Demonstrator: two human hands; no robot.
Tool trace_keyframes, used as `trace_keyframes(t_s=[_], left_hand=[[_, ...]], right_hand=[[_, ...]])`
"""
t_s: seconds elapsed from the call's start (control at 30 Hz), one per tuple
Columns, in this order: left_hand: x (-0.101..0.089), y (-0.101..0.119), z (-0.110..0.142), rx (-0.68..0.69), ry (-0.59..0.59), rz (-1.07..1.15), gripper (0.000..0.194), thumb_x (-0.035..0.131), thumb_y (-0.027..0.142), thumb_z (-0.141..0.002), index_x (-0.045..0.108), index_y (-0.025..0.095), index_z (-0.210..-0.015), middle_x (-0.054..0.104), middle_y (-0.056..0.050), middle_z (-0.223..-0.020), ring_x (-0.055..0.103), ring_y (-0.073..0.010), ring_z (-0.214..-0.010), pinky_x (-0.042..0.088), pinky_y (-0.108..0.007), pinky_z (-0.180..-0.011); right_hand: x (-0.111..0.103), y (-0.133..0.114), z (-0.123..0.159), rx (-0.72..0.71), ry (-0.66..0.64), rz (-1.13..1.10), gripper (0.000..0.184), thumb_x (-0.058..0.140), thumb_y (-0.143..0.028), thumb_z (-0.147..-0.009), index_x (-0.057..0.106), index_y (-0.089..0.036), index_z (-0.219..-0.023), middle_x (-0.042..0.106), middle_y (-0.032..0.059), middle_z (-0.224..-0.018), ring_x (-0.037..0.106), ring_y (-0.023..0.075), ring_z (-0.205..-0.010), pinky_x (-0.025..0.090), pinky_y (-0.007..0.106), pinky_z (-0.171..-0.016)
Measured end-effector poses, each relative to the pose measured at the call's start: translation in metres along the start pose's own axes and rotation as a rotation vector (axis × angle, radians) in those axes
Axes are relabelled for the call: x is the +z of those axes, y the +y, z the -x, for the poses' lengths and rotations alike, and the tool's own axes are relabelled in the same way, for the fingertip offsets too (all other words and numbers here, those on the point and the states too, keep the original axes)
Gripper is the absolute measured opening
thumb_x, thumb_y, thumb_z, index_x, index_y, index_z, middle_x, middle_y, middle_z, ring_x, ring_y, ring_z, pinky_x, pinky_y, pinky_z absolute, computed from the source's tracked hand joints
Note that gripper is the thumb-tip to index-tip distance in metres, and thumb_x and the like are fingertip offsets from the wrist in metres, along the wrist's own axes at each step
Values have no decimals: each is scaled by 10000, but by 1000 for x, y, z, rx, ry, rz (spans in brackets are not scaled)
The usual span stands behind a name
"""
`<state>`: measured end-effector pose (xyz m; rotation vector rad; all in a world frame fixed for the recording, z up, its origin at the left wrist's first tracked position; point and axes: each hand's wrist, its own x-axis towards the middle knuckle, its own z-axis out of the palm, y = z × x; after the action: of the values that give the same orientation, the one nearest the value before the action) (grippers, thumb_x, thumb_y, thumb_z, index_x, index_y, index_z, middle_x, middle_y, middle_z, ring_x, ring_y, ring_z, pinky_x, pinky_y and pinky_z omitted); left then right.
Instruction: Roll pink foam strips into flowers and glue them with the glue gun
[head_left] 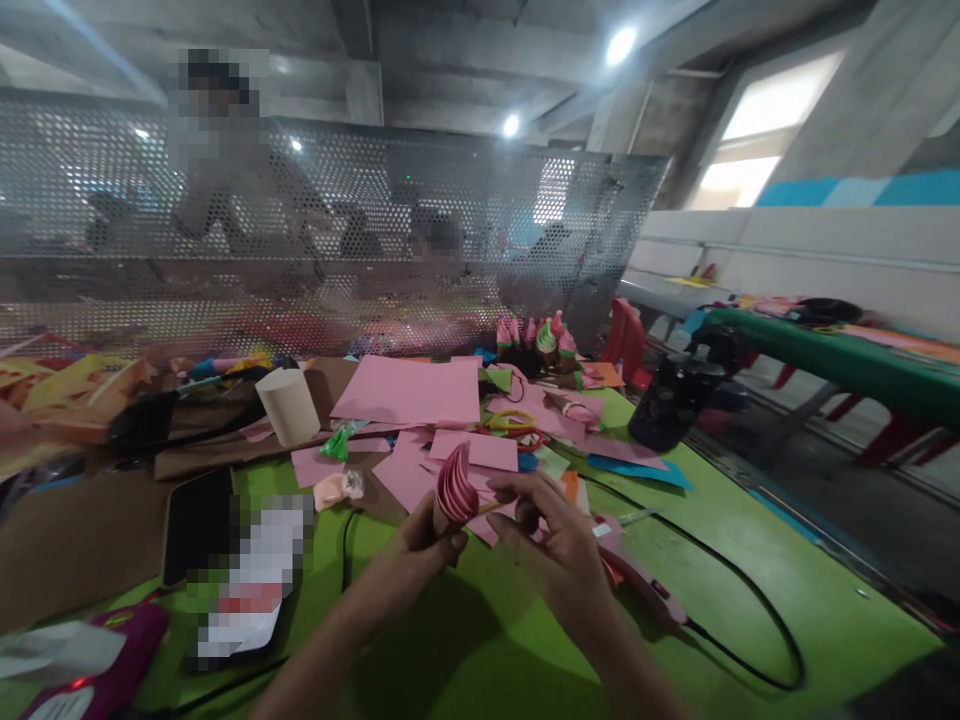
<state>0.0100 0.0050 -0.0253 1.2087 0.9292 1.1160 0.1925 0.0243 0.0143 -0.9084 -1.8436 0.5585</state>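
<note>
My left hand [429,540] is closed around the base of a pink folded-paper swirl [456,488], shaped like an ice-cream top and held upright above the green table. Close on its right, my right hand [551,525] has its thumb and fingers curled around what looks like a thin yellowish stick [489,507]. The stick's tip reaches toward the swirl's side; whether it touches I cannot tell. A pink glue gun [637,572] with a black cord lies right of my right hand. Sheets of pink paper [409,388] spread behind both hands.
Yellow-handled scissors [512,422] lie among the paper. Several finished paper ice creams [547,340] stand at the back. A white roll [287,408], a phone [199,525] and a magenta device [131,650] are on the left. A dark jug [675,395] stands right. A perforated metal screen [360,220] closes the back; people are beyond it.
</note>
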Motion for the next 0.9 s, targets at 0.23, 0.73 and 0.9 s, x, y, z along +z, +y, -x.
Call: trace_keyframes(t_s=[0.23, 0.73, 0.9], left_hand=[[1, 9, 5, 8, -6, 11, 246, 582, 408, -885, 549, 219, -1038, 443, 26, -814, 368, -114, -701, 369, -221, -667], [2, 11, 4, -13, 2, -180, 402, 498, 513, -901, 482, 211, -1166, 484, -4, -908, 413, -133, -748, 413, -245, -701], [4, 11, 5, -46, 27, -177, 418, 525, 513, -890, 486, 227, -1191, 564, -17, -981, 446, -137, -770, 420, -238, -735]], right_hand=[[2, 5, 6, -20, -23, 16, 198, 636, -159, -861, 639, -252, -1036, 611, 11, -933, 523, 135, -695, 412, 222, -579], [4, -7, 3, -111, 44, -54, 154, 615, -111, -874, 694, -228, -937, 638, 19, -850, 566, 146, -730, 433, 230, -599], [7, -10, 2, -125, 10, -107, 212, 623, -92, -868, 713, -251, -975, 640, 20, -865, 593, 149, -767, 461, 233, -640]])
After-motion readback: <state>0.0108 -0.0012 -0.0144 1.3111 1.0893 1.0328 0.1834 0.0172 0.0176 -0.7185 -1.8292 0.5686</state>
